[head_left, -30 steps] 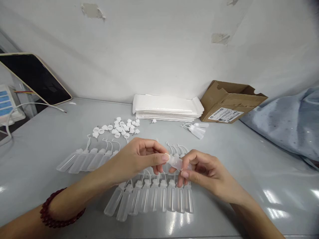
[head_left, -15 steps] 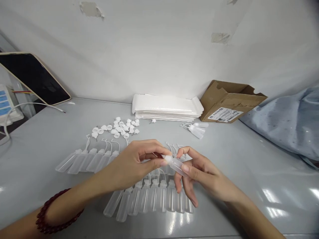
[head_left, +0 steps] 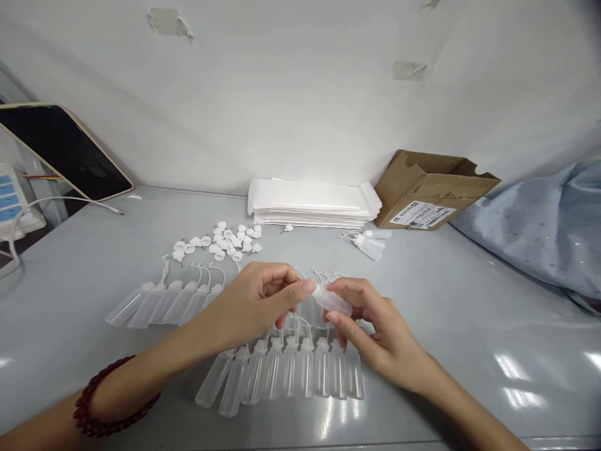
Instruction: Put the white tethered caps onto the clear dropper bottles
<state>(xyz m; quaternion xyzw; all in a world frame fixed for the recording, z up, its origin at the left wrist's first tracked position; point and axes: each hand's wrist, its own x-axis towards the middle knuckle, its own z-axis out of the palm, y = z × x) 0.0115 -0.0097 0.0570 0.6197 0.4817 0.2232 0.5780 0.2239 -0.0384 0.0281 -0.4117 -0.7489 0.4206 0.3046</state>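
Between both hands, tilted above the table, is a small translucent squeeze bottle [head_left: 335, 300]. The thumb and fingers of my left hand [head_left: 263, 300] are closed in a pinch at its white cap end, hiding most of the cap. My right hand [head_left: 375, 319] grips the bottle's body between thumb and fingers. Below lies a row of similar bottles [head_left: 282, 373] with curved white straps at their necks. Another row of bottles [head_left: 164, 304] lies to the left, partly behind my left forearm. Loose white needle-tip caps [head_left: 225, 241] are scattered beyond my left hand.
A stack of white padded envelopes [head_left: 310, 200] lies against the wall, beside an open cardboard box [head_left: 432, 194]. A few small bottles [head_left: 369, 244] lie in front of the box. A tablet [head_left: 61, 147] leans at left, near a white cable [head_left: 89, 200]; blue-grey fabric [head_left: 535, 225] is at right.
The right fingers have curled in around the bottle, with the index finger now near its neck. The left thumb has shifted over the cap, and the bottle is slightly higher.
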